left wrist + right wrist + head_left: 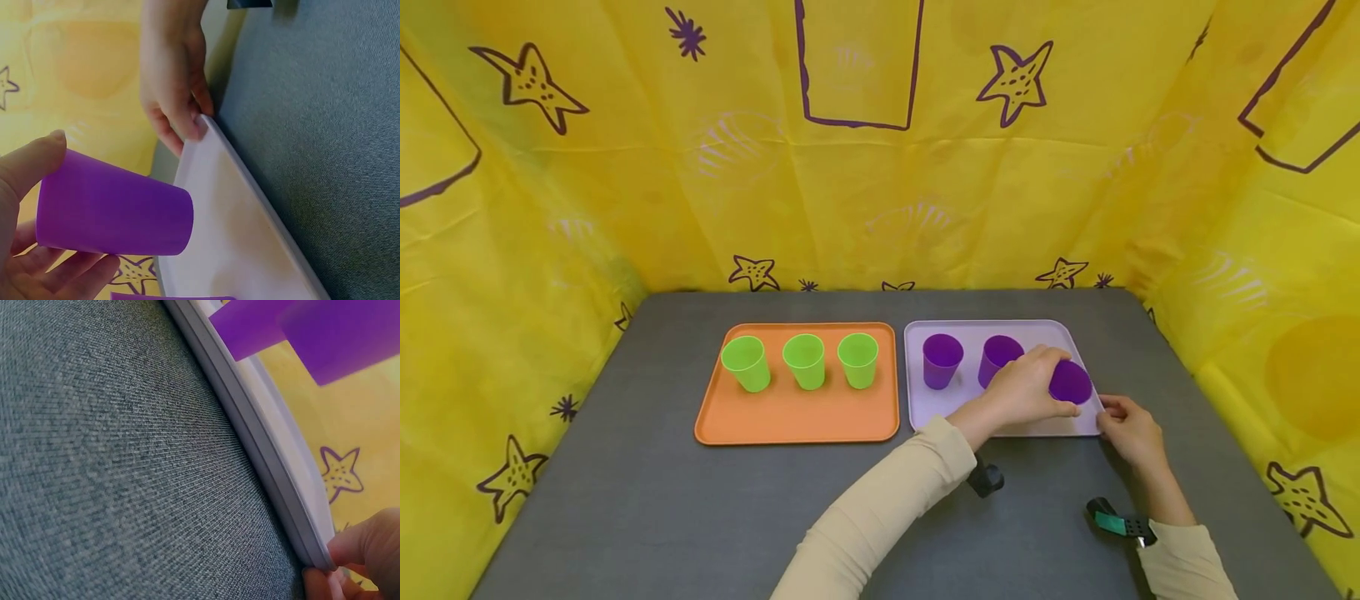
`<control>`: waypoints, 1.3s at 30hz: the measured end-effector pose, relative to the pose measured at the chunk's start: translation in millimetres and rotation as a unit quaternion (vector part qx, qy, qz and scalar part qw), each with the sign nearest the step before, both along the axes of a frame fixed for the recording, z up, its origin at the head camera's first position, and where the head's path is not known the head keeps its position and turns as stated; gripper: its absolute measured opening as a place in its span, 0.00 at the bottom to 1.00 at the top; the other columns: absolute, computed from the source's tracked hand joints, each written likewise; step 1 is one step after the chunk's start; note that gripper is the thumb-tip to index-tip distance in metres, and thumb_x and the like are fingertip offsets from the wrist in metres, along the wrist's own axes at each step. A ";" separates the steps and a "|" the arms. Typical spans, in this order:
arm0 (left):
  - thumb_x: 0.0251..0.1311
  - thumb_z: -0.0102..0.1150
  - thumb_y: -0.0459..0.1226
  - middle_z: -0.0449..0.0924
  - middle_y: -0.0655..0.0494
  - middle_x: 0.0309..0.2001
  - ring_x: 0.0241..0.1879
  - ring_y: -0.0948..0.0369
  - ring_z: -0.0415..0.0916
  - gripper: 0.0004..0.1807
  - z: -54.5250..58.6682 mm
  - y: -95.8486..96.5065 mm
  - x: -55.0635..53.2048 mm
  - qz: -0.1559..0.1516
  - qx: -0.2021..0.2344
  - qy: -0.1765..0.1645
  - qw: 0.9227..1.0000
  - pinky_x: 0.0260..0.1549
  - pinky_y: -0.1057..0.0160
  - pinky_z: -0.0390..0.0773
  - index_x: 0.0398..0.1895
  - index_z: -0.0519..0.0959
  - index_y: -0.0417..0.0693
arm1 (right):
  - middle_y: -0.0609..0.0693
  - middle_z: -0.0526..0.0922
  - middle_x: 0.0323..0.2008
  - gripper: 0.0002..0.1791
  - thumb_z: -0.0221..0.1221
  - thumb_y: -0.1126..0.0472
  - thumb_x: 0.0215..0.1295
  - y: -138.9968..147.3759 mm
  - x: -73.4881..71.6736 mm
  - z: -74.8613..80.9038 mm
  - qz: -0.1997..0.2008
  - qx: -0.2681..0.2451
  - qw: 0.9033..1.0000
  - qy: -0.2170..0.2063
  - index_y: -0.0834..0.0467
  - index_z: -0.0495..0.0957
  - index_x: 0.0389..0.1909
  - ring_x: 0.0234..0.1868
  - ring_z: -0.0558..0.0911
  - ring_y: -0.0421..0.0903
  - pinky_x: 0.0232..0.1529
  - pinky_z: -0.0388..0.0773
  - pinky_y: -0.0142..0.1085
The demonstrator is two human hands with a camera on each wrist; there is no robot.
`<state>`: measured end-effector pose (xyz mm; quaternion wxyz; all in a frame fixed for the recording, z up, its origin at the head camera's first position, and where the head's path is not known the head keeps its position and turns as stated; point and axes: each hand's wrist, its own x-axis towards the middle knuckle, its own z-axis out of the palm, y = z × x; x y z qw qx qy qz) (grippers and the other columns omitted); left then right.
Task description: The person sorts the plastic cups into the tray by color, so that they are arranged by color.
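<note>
My left hand grips a purple cup near its rim, over the right side of the lilac tray. In the left wrist view the thumb lies on one side of this cup and the fingers on the other. My right hand pinches the tray's near right corner, thumb on the edge, as the right wrist view shows at the tray corner. Two more purple cups stand on the tray, one at the left and a middle cup partly hidden behind my left hand.
An orange tray lies to the left with three green cups, the left one, the middle one and the right one. Dark grey cloth covers the table. A yellow patterned curtain hangs behind and at both sides.
</note>
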<state>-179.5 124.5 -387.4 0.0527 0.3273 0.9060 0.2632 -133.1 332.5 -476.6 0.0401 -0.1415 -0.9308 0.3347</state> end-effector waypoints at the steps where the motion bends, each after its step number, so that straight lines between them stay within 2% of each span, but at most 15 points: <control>1: 0.45 0.65 0.56 0.70 0.65 0.55 0.50 0.69 0.71 0.37 -0.9 2.0 -1.3 0.004 -0.003 -0.001 1.000 0.54 0.66 0.71 0.59 0.67 0.57 | 0.61 0.80 0.36 0.20 0.52 0.60 0.58 -0.1 -0.2 -0.3 0.001 0.000 1.000 -0.001 0.66 0.73 0.50 0.26 0.74 0.39 0.24 0.71 0.28; 8: 0.47 0.64 0.56 0.68 0.64 0.59 0.53 0.67 0.70 0.39 -5.9 15.5 -5.4 0.045 -0.009 -0.013 0.999 0.50 0.69 0.73 0.63 0.65 0.57 | 0.61 0.79 0.37 0.21 0.52 0.60 0.59 1.0 -1.2 -3.1 0.000 -0.002 1.000 -0.009 0.66 0.73 0.51 0.27 0.74 0.40 0.25 0.71 0.28; 13: 0.48 0.64 0.55 0.69 0.63 0.58 0.52 0.67 0.71 0.38 -9.1 26.5 -6.7 0.077 0.006 -0.013 0.997 0.48 0.70 0.74 0.63 0.64 0.56 | 0.62 0.79 0.37 0.21 0.52 0.60 0.59 0.9 -1.0 -2.1 0.000 0.000 1.000 -0.007 0.66 0.73 0.51 0.26 0.74 0.39 0.25 0.72 0.28; 19: 0.50 0.62 0.54 0.69 0.63 0.57 0.52 0.68 0.71 0.36 -18.3 37.2 -7.6 0.097 0.013 -0.018 0.995 0.50 0.73 0.72 0.63 0.64 0.55 | 0.61 0.79 0.36 0.20 0.52 0.61 0.59 0.9 1.4 -2.2 0.000 0.007 1.000 -0.004 0.67 0.73 0.50 0.26 0.74 0.39 0.25 0.71 0.28; 27: 0.51 0.62 0.54 0.69 0.63 0.56 0.50 0.68 0.72 0.36 -29.2 46.9 -10.1 0.144 0.003 -0.022 0.989 0.47 0.72 0.73 0.63 0.63 0.56 | 0.61 0.80 0.35 0.20 0.53 0.61 0.59 1.1 -0.4 -3.4 -0.003 0.011 1.000 0.004 0.66 0.74 0.50 0.27 0.74 0.41 0.24 0.70 0.29; 33: 0.51 0.62 0.53 0.69 0.61 0.56 0.50 0.66 0.72 0.36 -35.9 54.1 -12.9 0.158 0.004 -0.020 0.987 0.48 0.72 0.72 0.63 0.63 0.54 | 0.61 0.80 0.36 0.19 0.53 0.61 0.58 0.9 -1.0 -3.5 -0.001 0.011 1.000 0.003 0.66 0.74 0.50 0.26 0.73 0.37 0.24 0.70 0.29; 39: 0.53 0.61 0.52 0.68 0.60 0.56 0.51 0.65 0.71 0.35 -36.1 58.4 -15.9 0.172 0.018 -0.041 0.984 0.50 0.71 0.71 0.63 0.62 0.53 | 0.61 0.80 0.36 0.19 0.53 0.61 0.59 0.4 -0.6 -2.5 -0.005 0.004 1.000 0.004 0.66 0.74 0.50 0.25 0.72 0.34 0.23 0.70 0.28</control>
